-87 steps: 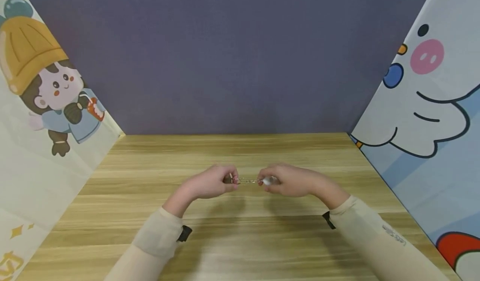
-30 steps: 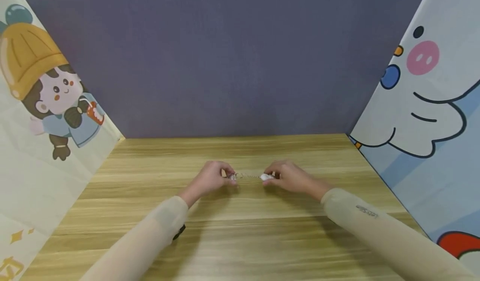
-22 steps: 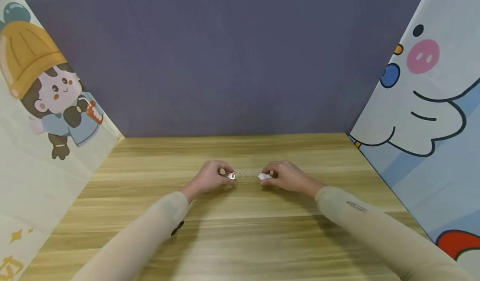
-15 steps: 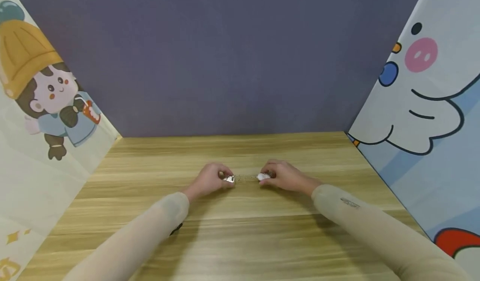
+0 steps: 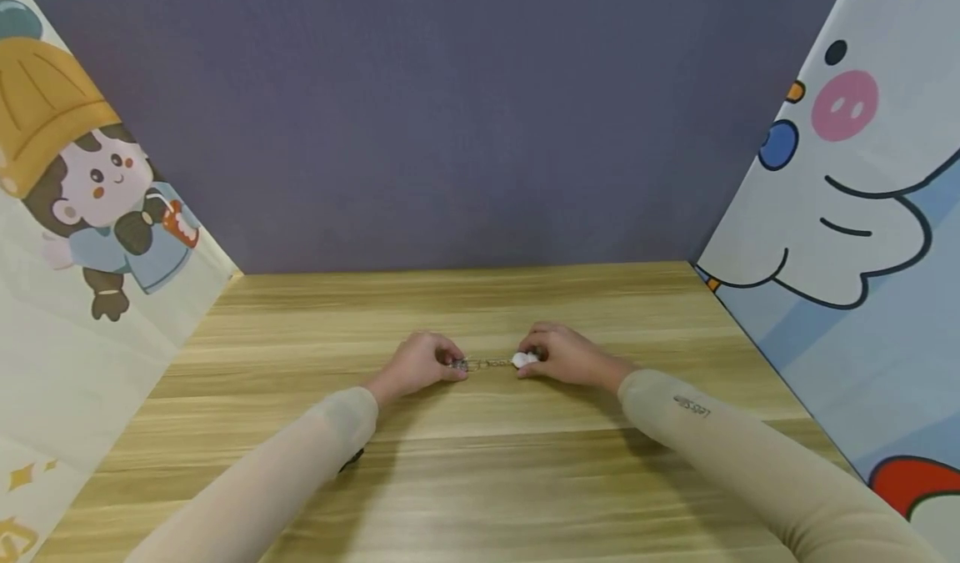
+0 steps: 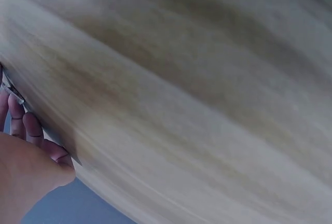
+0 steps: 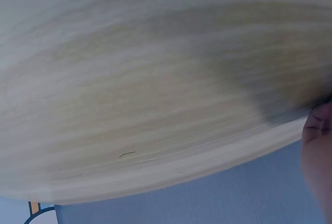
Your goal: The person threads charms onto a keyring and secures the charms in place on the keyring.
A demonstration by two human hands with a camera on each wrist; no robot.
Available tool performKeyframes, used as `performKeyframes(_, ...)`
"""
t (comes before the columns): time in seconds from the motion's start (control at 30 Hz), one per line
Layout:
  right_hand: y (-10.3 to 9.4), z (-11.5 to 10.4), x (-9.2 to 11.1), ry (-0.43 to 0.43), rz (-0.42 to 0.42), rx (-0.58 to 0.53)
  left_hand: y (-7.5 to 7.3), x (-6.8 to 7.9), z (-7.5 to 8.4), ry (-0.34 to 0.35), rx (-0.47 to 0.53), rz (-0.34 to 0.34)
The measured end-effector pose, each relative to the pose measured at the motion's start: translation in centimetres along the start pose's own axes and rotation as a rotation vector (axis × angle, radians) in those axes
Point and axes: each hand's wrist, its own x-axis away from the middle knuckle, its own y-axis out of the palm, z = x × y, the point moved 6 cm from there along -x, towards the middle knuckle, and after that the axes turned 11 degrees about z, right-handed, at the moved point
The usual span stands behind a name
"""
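Between my two hands stretches a keychain, its thin metal chain running level across the middle of the table. My left hand pinches a small shiny silver piece at the left end between thumb and fingers. At the other end, a white rounded charm is pinched by my right hand. In the left wrist view, a sliver of metal shows by the fingertips of the left hand. The right wrist view catches only part of the right hand; the charm is hidden there.
Under the hands lies a wood-grain table. A dark grey-purple panel rises at its back edge. Cartoon-printed panels flank it, the left panel and the right panel.
Both hands keep their grip on the keychain and have shifted slightly. The silver piece turns in the left fingers, from bright to darker. Earlier, the hands were higher and more of the chain end was covered.
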Motion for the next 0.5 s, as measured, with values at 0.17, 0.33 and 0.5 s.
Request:
performKeyframes(0.17, -0.1, -0.1, 0.0, 0.000, -0.002, -0.018, -0.1, -0.1, -0.2, 0.006, -0.015, -0.004)
performKeyframes(0.33, -0.3, 0.2, -0.2, -0.015, -0.001, -0.025, -0.1, -0.1, -0.1, 0.006, -0.022, -0.014)
performKeyframes(0.5, -1.3, 0.8, -0.5, 0.014, -0.014, -0.042, -0.9, -0.5, 0.8, 0.023, 0.033, -0.034)
